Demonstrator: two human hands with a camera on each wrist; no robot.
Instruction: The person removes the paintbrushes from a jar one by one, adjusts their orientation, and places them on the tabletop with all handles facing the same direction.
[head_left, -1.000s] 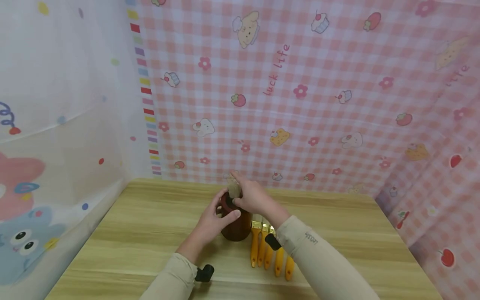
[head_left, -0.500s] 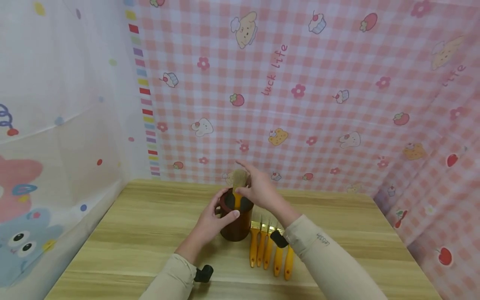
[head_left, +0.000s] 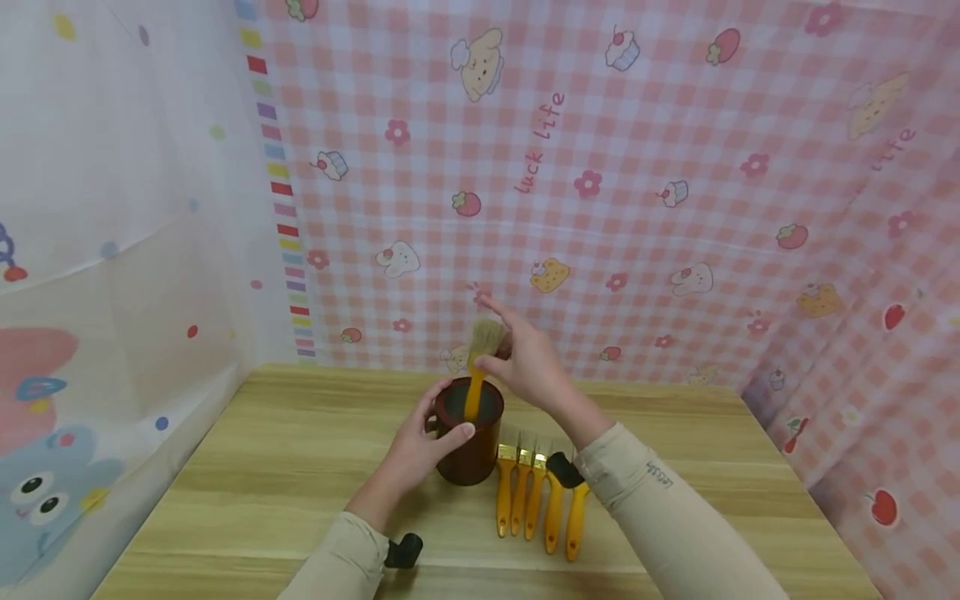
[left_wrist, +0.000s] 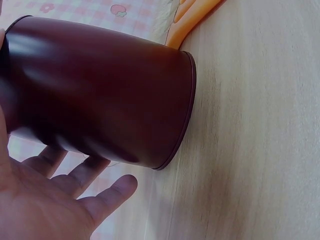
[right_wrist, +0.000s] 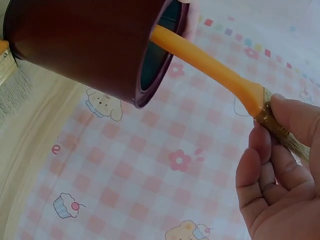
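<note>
A dark reddish-brown mug-like pot point(head_left: 471, 460) with a side handle stands upright on the table. My left hand point(head_left: 416, 450) holds it, thumb at the near rim and fingers round the left side; in the left wrist view several fingers point(left_wrist: 75, 180) lie along its wall point(left_wrist: 105, 90). Above the mouth, my right hand point(head_left: 534, 367) pinches a paintbrush point(head_left: 476, 398) by its metal band, bristles up. The orange handle point(right_wrist: 210, 62) slants down, its lower end inside the pot, as the right wrist view shows. How deep it reaches is hidden.
Several orange-handled paintbrushes point(head_left: 531, 504) lie in a row right of the pot, bristles away from me. The wooden table point(head_left: 300, 467) ends at a pink checked cloth point(head_left: 420, 192) behind. A white printed cloth point(head_left: 150, 275) hangs at the left.
My right hand has risen with the paintbrush, and more of its orange handle shows above the pot's mouth. My left hand keeps its hold on the pot.
</note>
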